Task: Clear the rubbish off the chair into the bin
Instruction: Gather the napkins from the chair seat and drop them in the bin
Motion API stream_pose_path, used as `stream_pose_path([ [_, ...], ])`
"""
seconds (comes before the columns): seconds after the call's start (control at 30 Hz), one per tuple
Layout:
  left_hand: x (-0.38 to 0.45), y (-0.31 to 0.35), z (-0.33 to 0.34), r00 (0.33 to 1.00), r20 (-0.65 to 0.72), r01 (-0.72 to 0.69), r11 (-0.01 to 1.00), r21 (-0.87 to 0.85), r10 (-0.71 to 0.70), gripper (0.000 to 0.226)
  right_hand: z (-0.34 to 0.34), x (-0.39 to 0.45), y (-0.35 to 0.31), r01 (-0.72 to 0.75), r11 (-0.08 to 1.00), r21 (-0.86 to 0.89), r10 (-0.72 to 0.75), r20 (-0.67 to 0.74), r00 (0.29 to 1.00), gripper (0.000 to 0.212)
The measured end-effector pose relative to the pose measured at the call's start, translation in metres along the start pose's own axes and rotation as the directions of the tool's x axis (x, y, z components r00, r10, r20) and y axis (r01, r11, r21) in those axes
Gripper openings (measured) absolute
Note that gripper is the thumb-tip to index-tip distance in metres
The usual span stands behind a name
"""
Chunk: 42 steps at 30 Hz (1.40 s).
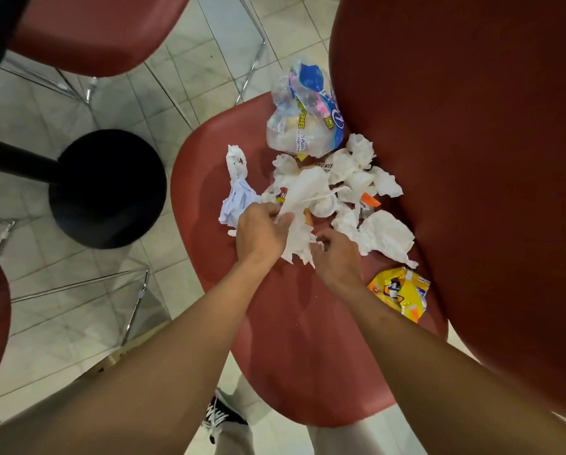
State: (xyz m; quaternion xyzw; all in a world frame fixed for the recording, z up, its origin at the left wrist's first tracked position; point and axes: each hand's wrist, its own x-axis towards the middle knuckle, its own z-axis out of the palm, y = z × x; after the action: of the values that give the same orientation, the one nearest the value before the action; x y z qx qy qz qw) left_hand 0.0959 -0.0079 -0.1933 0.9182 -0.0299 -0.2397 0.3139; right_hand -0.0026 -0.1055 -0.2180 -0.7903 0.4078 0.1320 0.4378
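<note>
Fingers (283, 221) of my left hand (262, 234) pinch soft crumpled white tissue (299, 234) that my right hand (335, 257) also grips above the smooth red chair seat (291, 339).

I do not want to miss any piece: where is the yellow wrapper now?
In the head view the yellow wrapper lies on the chair seat, to the right of the right hand, below the white tissue pile and beside the backrest.
</note>
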Motion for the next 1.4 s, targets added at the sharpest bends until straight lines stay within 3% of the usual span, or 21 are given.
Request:
stream_pose_path([
  [0.23,-0.045,0.017,-0.031,0.999,0.007,-0.039,0.989,-0.142,0.04,0.019,-0.035,-0.036,-0.012,-0.06,0.998,0.002,0.06,-0.131,0.99,0.019],
  [0.73,-0.153,-0.01,-0.117,0.999,-0.039,-0.027,0.99,-0.14,0.022,0.041,-0.05,-0.166,-0.058,-0.027,0.999,-0.019,0.021,-0.275,0.961,0.025],
  [1.17,-0.239,-0.138,-0.216,0.962,-0.155,0.191,0.96,-0.206,-0.225,0.035,0.049,-0.282,-0.124,0.149,0.984,-0.097,-0.16,-0.11,0.981,0.026],
  [1.4,-0.283,-0.228,-0.271,0.92,-0.237,0.224,0.915,-0.336,-0.312,0.029,0.121,-0.338,-0.163,0.286,0.947,-0.146,-0.286,0.022,0.958,0.018],
])
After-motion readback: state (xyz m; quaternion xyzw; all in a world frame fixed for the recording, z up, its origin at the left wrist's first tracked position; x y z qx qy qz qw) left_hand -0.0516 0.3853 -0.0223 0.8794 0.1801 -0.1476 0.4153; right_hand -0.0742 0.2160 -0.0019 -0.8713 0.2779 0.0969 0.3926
